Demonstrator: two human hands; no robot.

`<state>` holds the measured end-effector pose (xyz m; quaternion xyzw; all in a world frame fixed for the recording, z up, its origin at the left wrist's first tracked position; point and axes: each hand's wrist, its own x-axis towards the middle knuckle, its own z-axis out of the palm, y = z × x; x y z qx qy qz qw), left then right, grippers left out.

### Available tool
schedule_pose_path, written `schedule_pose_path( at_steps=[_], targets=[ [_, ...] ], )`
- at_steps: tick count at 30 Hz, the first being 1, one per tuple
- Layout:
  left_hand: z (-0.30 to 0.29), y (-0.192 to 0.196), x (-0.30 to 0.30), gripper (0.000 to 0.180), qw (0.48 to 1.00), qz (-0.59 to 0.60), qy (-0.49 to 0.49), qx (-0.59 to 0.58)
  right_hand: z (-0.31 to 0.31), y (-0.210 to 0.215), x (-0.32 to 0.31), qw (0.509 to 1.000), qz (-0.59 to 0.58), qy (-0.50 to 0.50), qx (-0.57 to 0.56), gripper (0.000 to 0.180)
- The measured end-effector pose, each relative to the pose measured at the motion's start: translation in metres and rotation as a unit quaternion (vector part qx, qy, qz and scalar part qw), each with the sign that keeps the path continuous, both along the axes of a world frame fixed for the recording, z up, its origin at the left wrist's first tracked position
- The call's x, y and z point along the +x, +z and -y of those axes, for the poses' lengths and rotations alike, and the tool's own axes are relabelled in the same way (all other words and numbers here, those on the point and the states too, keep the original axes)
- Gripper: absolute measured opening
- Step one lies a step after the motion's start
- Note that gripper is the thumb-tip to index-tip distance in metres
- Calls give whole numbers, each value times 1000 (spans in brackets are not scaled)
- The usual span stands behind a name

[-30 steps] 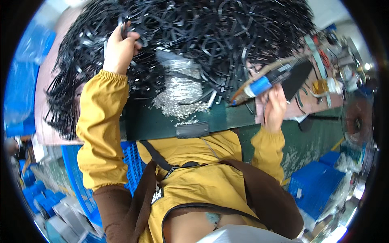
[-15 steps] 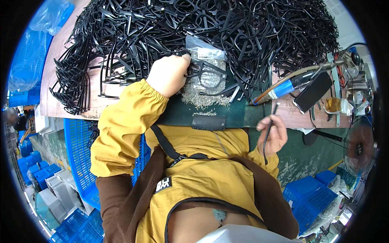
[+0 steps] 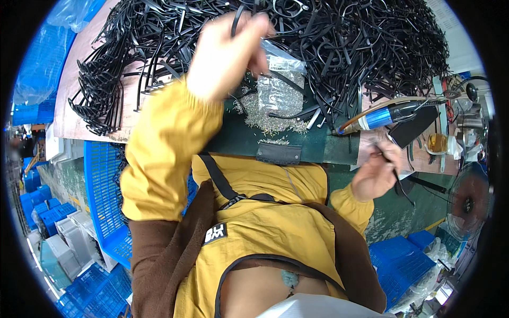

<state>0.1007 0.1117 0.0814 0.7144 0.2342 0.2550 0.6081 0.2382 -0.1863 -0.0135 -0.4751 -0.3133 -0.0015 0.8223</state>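
My left hand (image 3: 225,61) is over the near part of a big heap of black eyeglass parts (image 3: 360,47), its fingers smeared by motion. Dark frame parts show at its fingertips, and I cannot tell if it grips any. My right hand (image 3: 375,174), off the front edge of the bench, pinches a thin black eyeglass temple (image 3: 396,174), which slants down to the right. Between the hands lies a clear plastic bag (image 3: 281,93) with tiny silvery screws (image 3: 265,121) spilled around it on a green mat (image 3: 228,135).
To the right, an electric screwdriver with a blue body (image 3: 377,118) lies beside a black phone (image 3: 414,127) and a small amber jar (image 3: 437,143). A fan (image 3: 467,204) stands past the bench. Blue baskets (image 3: 103,196) are on the left, and a dark block (image 3: 278,153) sits at the mat's front.
My left hand has gone up and away into the heap; the eyeglass front it held beside the bag is no longer visible there. My right hand has shifted right with the temple, now tilted differently.
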Motion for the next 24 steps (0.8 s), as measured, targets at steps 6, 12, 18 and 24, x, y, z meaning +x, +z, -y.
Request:
schedule_pose_path(
  at_steps=[6, 12, 18, 24],
  targets=[
    [125, -96, -82, 38, 757, -152, -119, -624, -39, -20, -39, 890, 189, 196, -366, 10],
    [141, -105, -92, 38, 759, -106, -109, -633, -58, -36, -53, 902, -52, 289, -318, 13],
    [140, -105, -88, 37, 768, -121, -114, -618, -62, -30, -53, 895, -64, 301, -322, 14],
    [149, -94, -76, 28, 795, -140, -73, -586, -69, -25, -47, 872, 142, 267, -385, 9]
  ],
)
